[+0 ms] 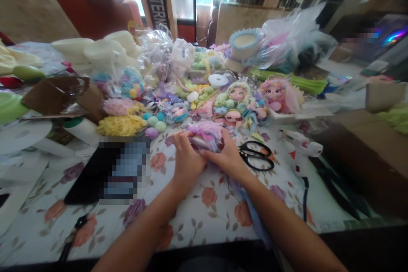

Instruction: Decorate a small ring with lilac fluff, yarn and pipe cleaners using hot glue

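Both my hands meet at the middle of the table over a small bundle of purple and pink frilly material [207, 132]. My left hand [185, 157] is closed, its fingers pinching the near left side of the bundle. My right hand [227, 153] is closed round its right side. A strip of blue-purple fabric [251, 210] trails from under my right forearm toward the table's front edge. Black scissors [256, 155] lie just right of my right hand. A white glue gun [299, 148] lies further right.
The floral tablecloth [204, 216] covers the table. Doll heads [237, 97] [279, 93], pom-poms [156, 121], yellow frill [119, 125], a tape roll [218, 80] and plastic bags [287, 38] crowd the back. A dark tablet [86, 178] lies left, a cardboard box [57, 95] behind it.
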The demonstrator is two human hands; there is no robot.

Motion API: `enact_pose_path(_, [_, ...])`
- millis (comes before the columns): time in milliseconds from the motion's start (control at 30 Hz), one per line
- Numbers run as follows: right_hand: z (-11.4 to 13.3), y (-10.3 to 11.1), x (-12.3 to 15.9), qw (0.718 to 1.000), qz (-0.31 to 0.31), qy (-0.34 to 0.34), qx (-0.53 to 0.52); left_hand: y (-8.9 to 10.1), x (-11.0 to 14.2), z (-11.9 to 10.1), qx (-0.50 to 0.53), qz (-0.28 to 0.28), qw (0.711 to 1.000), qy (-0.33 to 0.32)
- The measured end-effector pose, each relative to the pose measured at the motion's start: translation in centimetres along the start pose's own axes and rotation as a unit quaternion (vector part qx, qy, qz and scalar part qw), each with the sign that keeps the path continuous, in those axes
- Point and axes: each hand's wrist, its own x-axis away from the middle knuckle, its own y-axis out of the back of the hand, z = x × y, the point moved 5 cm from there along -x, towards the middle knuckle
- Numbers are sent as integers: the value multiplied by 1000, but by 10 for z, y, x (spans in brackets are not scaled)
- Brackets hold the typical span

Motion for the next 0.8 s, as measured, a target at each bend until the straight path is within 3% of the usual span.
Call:
enact_pose_path(200, [-3, 18, 3, 995, -54, -60, -50, -8, 3, -4, 127, 78, 989, 20])
enact_pose_path(267, [-8, 29, 0, 990, -64, -88, -85, -5, -1, -4, 174, 105, 977, 64])
enact_pose_path(367, [-14, 44, -6, 983, -70, -108, -132, 5, -10, 3, 225, 79, 955, 179])
enact_pose_path(433, [-17, 47, -8, 978, -64, -115, -160, 4, -13, 8, 284, 107, 917, 261])
enact_pose_path(500, [-17, 46, -8, 971, -55, -121, -197, -6, -10, 11, 356, 189, 849, 342])
enact_pose_path(600, [-12, 39, -6, 957, -30, -125, -261, -16, -3, 8, 445, 277, 757, 390])
enact_pose_path(700, [-6, 33, -4, 943, 9, -130, -308, -18, 1, 3, 478, 312, 735, 366])
enact_pose_path(800, [-4, 31, -3, 931, 37, -139, -334, -18, 4, 2, 453, 342, 751, 338])
